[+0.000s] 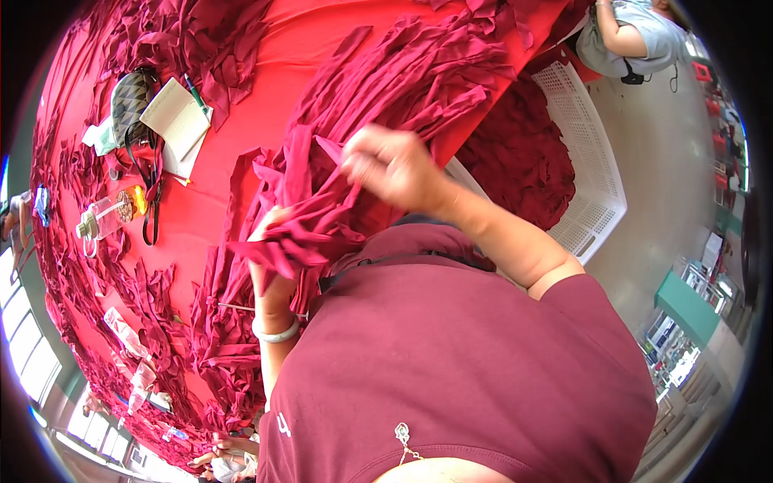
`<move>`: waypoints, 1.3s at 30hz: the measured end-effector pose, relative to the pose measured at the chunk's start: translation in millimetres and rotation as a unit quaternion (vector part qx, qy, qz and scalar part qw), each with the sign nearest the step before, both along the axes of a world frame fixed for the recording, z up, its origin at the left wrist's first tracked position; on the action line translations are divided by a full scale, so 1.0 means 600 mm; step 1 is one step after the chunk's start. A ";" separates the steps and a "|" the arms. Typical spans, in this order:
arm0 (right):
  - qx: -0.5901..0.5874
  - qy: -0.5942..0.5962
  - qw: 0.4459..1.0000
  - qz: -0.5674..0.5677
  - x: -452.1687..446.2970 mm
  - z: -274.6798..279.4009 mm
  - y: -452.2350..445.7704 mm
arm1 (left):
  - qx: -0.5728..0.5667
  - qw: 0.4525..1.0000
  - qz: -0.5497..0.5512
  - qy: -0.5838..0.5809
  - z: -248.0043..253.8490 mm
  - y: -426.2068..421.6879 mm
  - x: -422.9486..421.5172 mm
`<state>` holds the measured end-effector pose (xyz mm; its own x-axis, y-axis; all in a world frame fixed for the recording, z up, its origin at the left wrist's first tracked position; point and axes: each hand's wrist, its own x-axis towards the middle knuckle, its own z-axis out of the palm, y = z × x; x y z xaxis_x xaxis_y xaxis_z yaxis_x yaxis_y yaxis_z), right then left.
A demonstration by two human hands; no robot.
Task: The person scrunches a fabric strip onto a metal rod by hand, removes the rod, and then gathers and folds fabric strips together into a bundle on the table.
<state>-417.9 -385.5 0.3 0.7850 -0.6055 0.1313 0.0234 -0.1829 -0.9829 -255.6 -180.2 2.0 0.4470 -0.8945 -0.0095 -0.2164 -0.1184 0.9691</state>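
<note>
A bunch of dark red fabric strips [294, 241] lies over my left hand [274, 283], which is wrapped round it; the strips hide most of its fingers. My right hand [390, 165] is just above and to the right, somewhat blurred, with its fingers closed at the pointed end of one fabric strip [328, 150]. Beyond both hands, a long pile of similar strips [403, 72] lies across the red-covered table [290, 48].
A white perforated basket [600, 161] full of dark red fabric stands right of the table. On the left lie an open notebook [175, 117], a patterned bag [133, 101] and a clear bottle [109, 213]. Another person [632, 40] is at upper right.
</note>
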 end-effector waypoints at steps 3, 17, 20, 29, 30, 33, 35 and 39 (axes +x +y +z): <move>-0.034 0.174 0.950 -0.257 -0.099 -0.170 -0.086 | 0.077 0.977 0.181 -0.087 -0.005 0.035 0.020; -0.279 0.219 0.814 -0.459 -0.202 -0.235 -0.180 | 0.095 0.963 0.250 0.028 0.004 0.022 0.016; -0.172 0.227 0.868 -0.408 -0.225 -0.249 -0.203 | 0.112 0.961 0.251 0.038 0.003 0.027 0.016; -0.205 0.264 0.868 -0.367 -0.218 -0.257 -0.205 | 0.093 0.956 0.275 0.042 0.002 0.017 0.014; -0.228 0.275 0.858 -0.368 -0.218 -0.247 -0.201 | 0.081 0.966 0.244 0.028 0.001 0.018 0.014; -0.243 0.243 0.872 -0.349 -0.226 -0.270 -0.206 | 0.053 0.977 0.206 0.017 -0.002 0.017 0.009; -0.186 0.287 0.876 -0.340 -0.227 -0.267 -0.209 | 0.084 0.967 0.231 0.063 -0.004 0.016 0.005; -0.289 0.260 0.855 -0.344 -0.213 -0.210 -0.202 | 0.055 0.973 0.220 0.033 -0.011 0.025 0.010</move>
<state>-545.7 -506.7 -125.9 0.3131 -0.8992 0.3057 -0.6981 -0.4362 -0.5679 -249.5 -165.4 -4.8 0.7820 -0.6085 -0.1350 -0.0597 -0.2887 0.9555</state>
